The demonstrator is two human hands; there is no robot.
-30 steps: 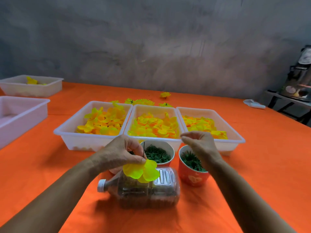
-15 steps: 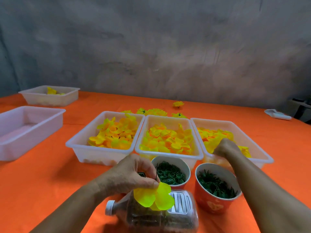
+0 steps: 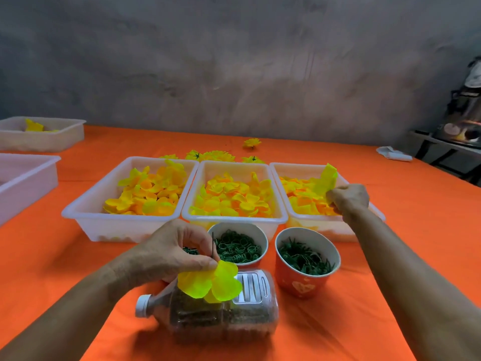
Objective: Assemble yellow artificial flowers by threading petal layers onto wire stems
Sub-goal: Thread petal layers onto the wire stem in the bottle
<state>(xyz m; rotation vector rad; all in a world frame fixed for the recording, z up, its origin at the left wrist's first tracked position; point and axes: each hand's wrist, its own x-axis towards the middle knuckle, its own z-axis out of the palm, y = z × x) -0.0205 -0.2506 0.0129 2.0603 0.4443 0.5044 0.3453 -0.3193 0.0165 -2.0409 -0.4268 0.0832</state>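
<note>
My left hand (image 3: 169,256) pinches a wire stem (image 3: 213,246), upright, with a yellow petal layer (image 3: 210,284) threaded on it, above a lying bottle (image 3: 223,316). My right hand (image 3: 348,198), fingers curled, grips a yellow petal (image 3: 326,179) lifted from the right tray (image 3: 312,225), beyond two cups (image 3: 299,274).

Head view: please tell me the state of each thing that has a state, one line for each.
left hand: pinches wire stem
wire stem: upright, one petal layer on it
right hand: grips a petal at the right tray
three petal trays: partly filled
two cups: hold green parts
bottle: on its side, capped
</note>
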